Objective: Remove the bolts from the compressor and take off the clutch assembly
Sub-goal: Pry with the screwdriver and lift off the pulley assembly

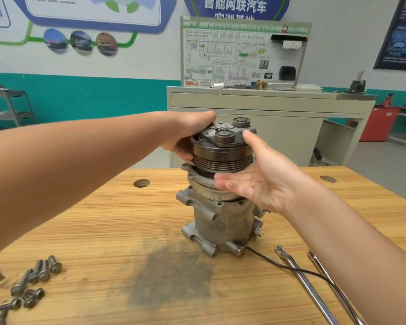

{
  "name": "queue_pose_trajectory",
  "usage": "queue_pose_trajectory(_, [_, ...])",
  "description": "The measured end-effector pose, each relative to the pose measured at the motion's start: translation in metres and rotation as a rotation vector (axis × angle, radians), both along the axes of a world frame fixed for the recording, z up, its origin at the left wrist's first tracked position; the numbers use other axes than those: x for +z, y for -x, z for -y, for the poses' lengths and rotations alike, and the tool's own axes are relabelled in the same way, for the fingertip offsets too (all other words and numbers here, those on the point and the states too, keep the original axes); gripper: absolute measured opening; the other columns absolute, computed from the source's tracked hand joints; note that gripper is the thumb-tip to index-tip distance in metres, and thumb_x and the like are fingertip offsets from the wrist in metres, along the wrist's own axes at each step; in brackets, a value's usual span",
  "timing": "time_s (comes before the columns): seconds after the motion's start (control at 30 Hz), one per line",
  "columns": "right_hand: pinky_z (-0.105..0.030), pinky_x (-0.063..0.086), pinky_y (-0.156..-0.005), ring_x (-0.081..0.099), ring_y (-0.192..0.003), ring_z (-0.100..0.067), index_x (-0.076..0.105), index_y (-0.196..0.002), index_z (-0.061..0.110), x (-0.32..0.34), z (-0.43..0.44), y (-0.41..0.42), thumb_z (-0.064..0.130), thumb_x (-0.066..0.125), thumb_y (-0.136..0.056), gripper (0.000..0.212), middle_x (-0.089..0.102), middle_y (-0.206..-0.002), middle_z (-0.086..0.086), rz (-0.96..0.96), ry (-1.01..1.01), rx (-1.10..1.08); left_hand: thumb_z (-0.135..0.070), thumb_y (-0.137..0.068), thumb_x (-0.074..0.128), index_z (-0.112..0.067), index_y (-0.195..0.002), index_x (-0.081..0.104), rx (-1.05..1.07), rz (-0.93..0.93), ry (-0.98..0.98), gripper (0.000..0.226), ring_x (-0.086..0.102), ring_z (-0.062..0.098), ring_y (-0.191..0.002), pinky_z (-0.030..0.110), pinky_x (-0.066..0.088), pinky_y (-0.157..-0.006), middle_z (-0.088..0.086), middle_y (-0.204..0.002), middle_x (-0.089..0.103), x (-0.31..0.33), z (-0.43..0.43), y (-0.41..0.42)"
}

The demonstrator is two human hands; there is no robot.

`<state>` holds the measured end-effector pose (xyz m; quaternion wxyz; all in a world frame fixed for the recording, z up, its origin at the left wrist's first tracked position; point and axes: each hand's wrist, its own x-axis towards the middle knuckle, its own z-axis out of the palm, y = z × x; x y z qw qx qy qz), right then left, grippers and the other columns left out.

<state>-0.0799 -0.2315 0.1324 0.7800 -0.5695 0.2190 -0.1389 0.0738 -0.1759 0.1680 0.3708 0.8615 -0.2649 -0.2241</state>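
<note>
Clutch [223, 156] sits tilted atop the upright compressor [220, 221], a hand at each side.
Left hand [188, 134] clamps the clutch at 9 o'clock, fingertips hidden behind it. Right hand [263, 181] cups it at 4 o'clock, fingers straight and together, thumb on the rim. Bolts [33, 282] at the compressor's 8 o'clock and wrenches [300, 273] at 4 are partly cut off.

Blue wall sign [236, 7]: "智能网联汽车"; diagram board [227, 55]: "HV", rest unreadable.
</note>
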Motion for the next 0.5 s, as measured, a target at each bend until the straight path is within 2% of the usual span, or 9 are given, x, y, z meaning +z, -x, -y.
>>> queue_pose_trajectory(0.1, [-0.021, 0.046, -0.034, 0.065, -0.045, -0.029, 0.053, -0.098, 0.005, 0.002, 0.011, 0.002, 0.054, 0.045, -0.090, 0.051, 0.065, -0.058, -0.022, -0.032, -0.090, 0.020, -0.049, -0.092, 0.029, -0.008, -0.090, 0.058, -0.014, 0.012, -0.037, 0.050, 0.068, 0.030, -0.083, 0.032, 0.055, -0.075, 0.015, -0.091, 0.067, 0.003, 0.013, 0.002])
queue_pose_trajectory(0.2, [-0.021, 0.046, -0.033, 0.063, -0.042, -0.027, 0.054, -0.096, 0.001, 0.005, 0.020, 0.003, 0.054, 0.045, -0.090, 0.054, 0.065, -0.057, -0.020, -0.044, -0.165, 0.039, -0.047, -0.093, 0.029, -0.008, -0.090, 0.057, -0.020, 0.040, -0.097, 0.048, 0.065, 0.027, -0.073, 0.025, 0.052, -0.057, 0.013, -0.084, 0.065, 0.006, 0.025, 0.003])
queue_pose_trajectory(0.33, [-0.022, 0.047, -0.032, 0.061, -0.041, -0.027, 0.055, -0.094, -0.003, -0.001, 0.028, 0.008, 0.050, 0.048, -0.090, 0.054, 0.063, -0.057, -0.018, -0.052, -0.271, 0.055, -0.044, -0.092, 0.029, -0.008, -0.092, 0.059, -0.067, 0.060, -0.157, 0.047, 0.066, 0.030, -0.080, 0.029, 0.054, -0.065, 0.014, -0.087, 0.067, 0.003, 0.038, 0.006])
queue_pose_trajectory(0.5, [-0.023, 0.049, -0.034, 0.063, -0.044, -0.028, 0.055, -0.102, -0.001, -0.012, 0.025, 0.011, 0.046, 0.052, -0.090, 0.049, 0.064, -0.059, -0.018, -0.019, -0.355, 0.096, -0.046, -0.093, 0.025, -0.007, -0.092, 0.057, -0.088, -0.020, -0.170, 0.051, 0.062, 0.030, -0.080, 0.030, 0.050, -0.068, 0.016, -0.087, 0.064, -0.017, 0.033, -0.001])
